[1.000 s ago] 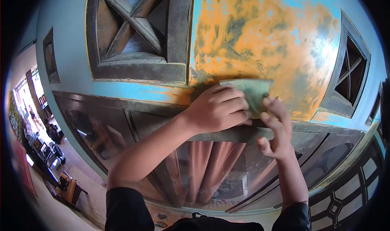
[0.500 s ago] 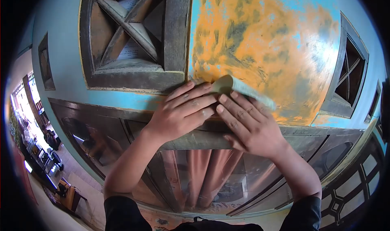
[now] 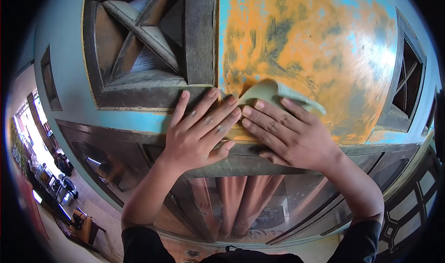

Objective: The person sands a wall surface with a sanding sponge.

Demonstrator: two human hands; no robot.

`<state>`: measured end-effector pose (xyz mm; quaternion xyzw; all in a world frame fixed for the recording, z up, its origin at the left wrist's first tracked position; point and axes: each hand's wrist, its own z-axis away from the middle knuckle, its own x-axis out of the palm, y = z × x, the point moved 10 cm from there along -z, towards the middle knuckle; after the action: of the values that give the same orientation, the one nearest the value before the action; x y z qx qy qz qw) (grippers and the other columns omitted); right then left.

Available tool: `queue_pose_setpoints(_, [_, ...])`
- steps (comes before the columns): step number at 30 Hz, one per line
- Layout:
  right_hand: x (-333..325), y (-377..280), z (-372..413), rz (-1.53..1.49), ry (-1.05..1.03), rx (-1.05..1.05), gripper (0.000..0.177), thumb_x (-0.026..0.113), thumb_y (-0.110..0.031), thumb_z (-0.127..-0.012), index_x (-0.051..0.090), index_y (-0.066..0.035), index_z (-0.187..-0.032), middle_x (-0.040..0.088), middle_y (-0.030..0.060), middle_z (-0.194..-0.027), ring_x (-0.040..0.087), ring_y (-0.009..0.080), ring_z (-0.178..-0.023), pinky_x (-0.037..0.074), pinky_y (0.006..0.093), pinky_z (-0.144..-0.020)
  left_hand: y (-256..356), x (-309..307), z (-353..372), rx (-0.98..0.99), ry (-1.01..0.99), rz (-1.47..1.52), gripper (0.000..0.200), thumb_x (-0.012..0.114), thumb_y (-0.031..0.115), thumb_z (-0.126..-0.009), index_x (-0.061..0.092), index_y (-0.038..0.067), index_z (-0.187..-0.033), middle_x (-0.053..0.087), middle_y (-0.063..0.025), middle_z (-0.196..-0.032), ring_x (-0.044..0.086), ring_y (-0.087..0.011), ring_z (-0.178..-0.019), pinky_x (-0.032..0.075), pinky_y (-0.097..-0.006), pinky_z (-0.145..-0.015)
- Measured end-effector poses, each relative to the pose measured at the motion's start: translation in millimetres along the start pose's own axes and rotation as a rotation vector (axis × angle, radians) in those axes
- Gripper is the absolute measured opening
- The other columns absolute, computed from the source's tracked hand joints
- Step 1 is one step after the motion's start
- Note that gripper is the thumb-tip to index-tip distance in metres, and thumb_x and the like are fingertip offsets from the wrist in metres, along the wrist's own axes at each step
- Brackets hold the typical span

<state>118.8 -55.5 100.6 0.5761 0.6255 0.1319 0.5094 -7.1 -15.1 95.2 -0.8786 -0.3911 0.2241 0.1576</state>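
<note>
Blue wall (image 3: 315, 40), orange-scuffed, greenish sheet (image 3: 274, 90), perhaps sandpaper, flat against it

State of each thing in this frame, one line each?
Pale green flexible sheet: pressed against the wall, upper edge curling away.
Left hand: open, fingers spread, flat on the wall at the sheet's edge.
Right hand: open, fingers pressing the sheet.
Blue painted wall: paint worn to orange patches.
Pink curtain behind glass pane: drawn, hanging in folds.

Wall (image 3: 301, 40): flaking blue paint, orange patches, slight sheen. Window frame (image 3: 199, 36): weathered wood. Sheet (image 3: 273, 91): matt, papery.
</note>
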Motion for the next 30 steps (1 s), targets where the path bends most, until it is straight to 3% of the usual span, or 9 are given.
queue_pose_setpoints(5, [-25,40,-17,0.109,0.102,0.181,0.067,0.039,-0.061,-0.102,0.047,-0.019,-0.153,0.041,0.0072,-0.161,0.037,0.0267,-0.15,0.02,0.05,-0.124,-11,-7,3,-0.072,0.084,0.037,0.05,0.047,0.045,-0.101,0.068,0.013,-0.132,0.063,-0.0065,-0.142,0.053,-0.0317,-0.138,0.021,-0.0562,-0.123])
queue_pose_setpoints(8, [-56,97,-15,0.261,0.246,0.428,0.081,0.041,-0.07,-0.097,0.039,-0.016,-0.157,0.038,0.011,-0.162,0.03,0.0341,-0.152,0.016,0.0562,-0.123,-9,-5,3,-0.084,0.078,0.017,0.05,0.047,0.045,-0.101,0.068,0.013,-0.132,0.063,-0.0067,-0.142,0.053,-0.0328,-0.138,0.022,-0.0564,-0.122])
queue_pose_setpoints(11, [-56,86,-20,0.205,0.237,0.482,0.083,0.04,-0.07,-0.097,0.038,-0.015,-0.158,0.038,0.0124,-0.162,0.029,0.0349,-0.152,0.016,0.0573,-0.122,-7,-5,4,-0.065,0.077,0.031,0.049,0.047,0.044,-0.1,0.069,0.013,-0.131,0.063,-0.0065,-0.142,0.053,-0.0323,-0.138,0.022,-0.0553,-0.123])
queue_pose_setpoints(13, [-24,51,-23,0.184,0.073,0.346,0.087,0.033,-0.077,-0.095,0.039,-0.017,-0.157,0.038,0.0104,-0.162,0.029,0.0327,-0.153,0.013,0.0569,-0.123,-5,-4,9,-0.001,0.06,0.093,0.048,0.048,0.044,-0.1,0.069,0.013,-0.131,0.063,-0.0064,-0.142,0.053,-0.0319,-0.138,0.022,-0.0543,-0.123])
queue_pose_setpoints(16, [2,14,-12,0.166,0.02,0.157,0.081,0.033,-0.076,-0.095,0.046,-0.022,-0.154,0.041,0.0053,-0.161,0.034,0.0323,-0.151,0.013,0.055,-0.124,2,0,13,0.068,0.019,0.11,0.048,0.047,0.044,-0.1,0.069,0.015,-0.131,0.063,-0.0048,-0.142,0.054,-0.0308,-0.138,0.022,-0.0527,-0.124])
queue_pose_setpoints(21, [-51,90,-4,0.308,0.163,0.457,0.08,0.043,-0.074,-0.094,0.047,-0.02,-0.154,0.041,0.0111,-0.161,0.033,0.0367,-0.151,0.016,0.0596,-0.122,3,2,16,0.063,0.004,0.084,0.047,0.049,0.044,-0.1,0.071,0.016,-0.129,0.063,-0.0035,-0.142,0.054,-0.0296,-0.138,0.022,-0.0523,-0.124])
queue_pose_setpoints(24, [-34,60,-10,0.191,0.111,0.43,0.08,0.038,-0.075,-0.095,0.047,-0.022,-0.153,0.04,0.0105,-0.161,0.031,0.0367,-0.151,0.012,0.0593,-0.123,2,1,17,0.059,0.011,0.099,0.046,0.049,0.043,-0.1,0.071,0.015,-0.128,0.064,-0.0034,-0.141,0.054,-0.0293,-0.137,0.023,-0.052,-0.124])
queue_pose_setpoints(28, [1,15,6,0.256,0.048,0.168,0.078,0.026,-0.08,-0.095,0.048,-0.032,-0.153,0.043,-0.0035,-0.16,0.033,0.0279,-0.151,0.008,0.0561,-0.125,3,0,21,0.113,0.001,0.139,0.048,0.047,0.045,-0.1,0.072,0.014,-0.126,0.067,-0.0066,-0.136,0.057,-0.0352,-0.134,0.027,-0.0531,-0.122])
queue_pose_setpoints(30, [-21,55,11,0.252,0.045,0.339,0.081,0.028,-0.08,-0.094,0.05,-0.028,-0.152,0.043,0.0039,-0.16,0.033,0.0325,-0.151,0.01,0.056,-0.125,5,-1,22,0.149,0.022,0.147,0.048,0.046,0.045,-0.101,0.073,0.013,-0.123,0.07,-0.0079,-0.131,0.059,-0.0379,-0.131,0.03,-0.0535,-0.12])
